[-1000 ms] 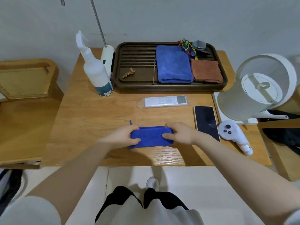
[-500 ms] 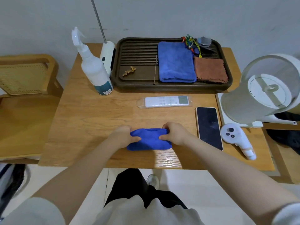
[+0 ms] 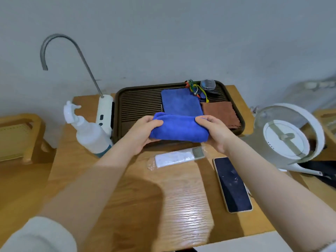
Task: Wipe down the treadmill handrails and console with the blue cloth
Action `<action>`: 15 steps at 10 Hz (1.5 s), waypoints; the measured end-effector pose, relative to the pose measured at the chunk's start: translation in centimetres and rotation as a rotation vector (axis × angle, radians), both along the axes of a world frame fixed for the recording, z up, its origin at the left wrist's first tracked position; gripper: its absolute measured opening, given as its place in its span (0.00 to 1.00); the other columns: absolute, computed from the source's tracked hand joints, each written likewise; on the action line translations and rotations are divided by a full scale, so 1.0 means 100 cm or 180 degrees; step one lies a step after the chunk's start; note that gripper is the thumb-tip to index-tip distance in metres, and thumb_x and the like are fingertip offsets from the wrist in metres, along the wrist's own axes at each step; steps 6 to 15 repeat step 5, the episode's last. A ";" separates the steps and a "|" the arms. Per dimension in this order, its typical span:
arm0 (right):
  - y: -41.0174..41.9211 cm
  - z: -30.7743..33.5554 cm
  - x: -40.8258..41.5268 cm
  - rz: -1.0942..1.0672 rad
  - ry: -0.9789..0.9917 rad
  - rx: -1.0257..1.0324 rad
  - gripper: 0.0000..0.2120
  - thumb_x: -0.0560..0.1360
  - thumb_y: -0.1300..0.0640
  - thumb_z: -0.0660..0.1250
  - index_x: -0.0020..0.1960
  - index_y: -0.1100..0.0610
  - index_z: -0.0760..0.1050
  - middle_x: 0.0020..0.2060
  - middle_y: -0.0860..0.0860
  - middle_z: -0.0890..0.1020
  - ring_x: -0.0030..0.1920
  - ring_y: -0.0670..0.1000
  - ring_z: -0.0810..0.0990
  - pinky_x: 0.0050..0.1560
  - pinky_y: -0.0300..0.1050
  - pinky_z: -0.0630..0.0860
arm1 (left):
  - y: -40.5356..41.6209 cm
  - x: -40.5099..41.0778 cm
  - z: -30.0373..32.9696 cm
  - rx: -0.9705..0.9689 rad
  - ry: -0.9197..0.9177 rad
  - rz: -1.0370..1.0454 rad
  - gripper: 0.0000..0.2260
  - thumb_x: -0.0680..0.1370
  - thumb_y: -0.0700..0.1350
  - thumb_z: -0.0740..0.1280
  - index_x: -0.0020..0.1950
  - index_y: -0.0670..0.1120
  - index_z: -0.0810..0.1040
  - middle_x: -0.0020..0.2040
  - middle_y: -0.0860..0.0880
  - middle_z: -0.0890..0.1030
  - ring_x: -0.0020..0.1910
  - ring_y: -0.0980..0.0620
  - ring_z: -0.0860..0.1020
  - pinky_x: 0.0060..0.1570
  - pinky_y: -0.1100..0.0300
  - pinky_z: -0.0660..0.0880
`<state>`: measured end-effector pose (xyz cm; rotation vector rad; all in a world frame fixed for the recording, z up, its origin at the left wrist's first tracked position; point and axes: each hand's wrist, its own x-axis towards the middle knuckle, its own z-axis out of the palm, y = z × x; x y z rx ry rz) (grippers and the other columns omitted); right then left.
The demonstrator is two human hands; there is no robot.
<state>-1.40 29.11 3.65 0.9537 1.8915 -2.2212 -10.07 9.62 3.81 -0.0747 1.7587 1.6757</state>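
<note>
A folded blue cloth [image 3: 179, 128] is held in the air between both hands, above the front rim of the dark tray [image 3: 138, 104]. My left hand [image 3: 143, 131] grips its left end and my right hand [image 3: 213, 132] grips its right end. No treadmill, handrail or console is in view.
A second blue towel [image 3: 180, 100] and a brown cloth [image 3: 220, 112] lie in the tray. On the wooden table [image 3: 181, 197] are a white spray bottle [image 3: 85, 131], a wrapped remote [image 3: 176, 158], a phone [image 3: 232, 184], a white water dispenser [image 3: 105, 113] and a white kettle [image 3: 285, 135].
Both hands lifted the blue cloth off the table and carried it forward over the tray's front edge. The view tilted up and moved closer to the table.
</note>
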 end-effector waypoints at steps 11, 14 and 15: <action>0.039 -0.025 -0.076 -0.0217 -0.0281 0.1857 0.24 0.76 0.58 0.64 0.70 0.59 0.62 0.62 0.55 0.74 0.60 0.55 0.73 0.51 0.43 0.69 | 0.059 -0.050 -0.023 -0.1517 0.1499 -0.0246 0.22 0.77 0.42 0.62 0.71 0.42 0.63 0.67 0.43 0.72 0.64 0.46 0.72 0.53 0.60 0.66; 0.039 -0.025 -0.076 -0.0217 -0.0281 0.1857 0.24 0.76 0.58 0.64 0.70 0.59 0.62 0.62 0.55 0.74 0.60 0.55 0.73 0.51 0.43 0.69 | 0.059 -0.050 -0.023 -0.1517 0.1499 -0.0246 0.22 0.77 0.42 0.62 0.71 0.42 0.63 0.67 0.43 0.72 0.64 0.46 0.72 0.53 0.60 0.66; 0.039 -0.025 -0.076 -0.0217 -0.0281 0.1857 0.24 0.76 0.58 0.64 0.70 0.59 0.62 0.62 0.55 0.74 0.60 0.55 0.73 0.51 0.43 0.69 | 0.059 -0.050 -0.023 -0.1517 0.1499 -0.0246 0.22 0.77 0.42 0.62 0.71 0.42 0.63 0.67 0.43 0.72 0.64 0.46 0.72 0.53 0.60 0.66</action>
